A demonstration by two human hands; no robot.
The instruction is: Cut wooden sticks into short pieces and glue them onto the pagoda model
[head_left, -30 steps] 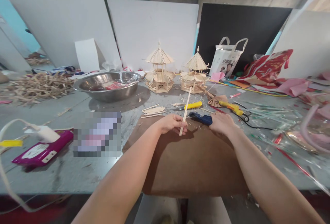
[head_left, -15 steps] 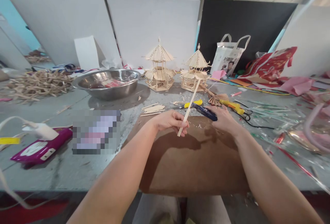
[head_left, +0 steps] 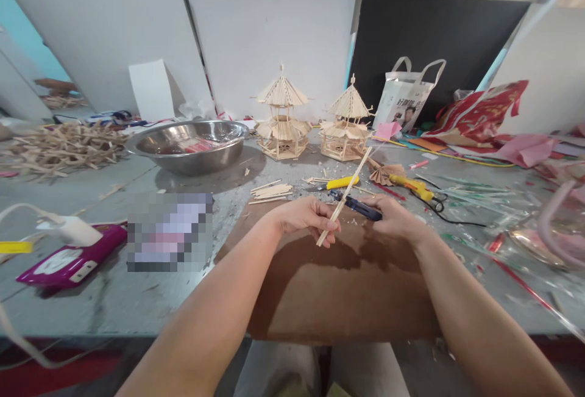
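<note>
My left hand [head_left: 311, 216] is closed around two thin wooden sticks [head_left: 355, 178], which slant up and to the right. In my right hand [head_left: 392, 217] are dark blue pliers [head_left: 363, 207], their front end pointing left and crossing behind the sticks in view. The pliers' jaws are too small to make out. Both hands hover over a brown board [head_left: 347, 299]. Beyond them lie a yellow cutter knife [head_left: 342, 183] and a small pile of short flat sticks [head_left: 273, 192].
Two stick pagodas [head_left: 282, 132] [head_left: 342, 135] stand at the back. A steel basin [head_left: 187, 162], a blurred-out flat object [head_left: 171, 232] and a purple power strip [head_left: 75, 260] are on the left. At right lie a yellow glue gun [head_left: 414, 186] with a black cord and clear glue sticks [head_left: 479, 193].
The pliers have come left and nearer, now crossing the sticks in view. The sticks tilt further right, and two show apart. My right hand has shifted slightly left and down.
</note>
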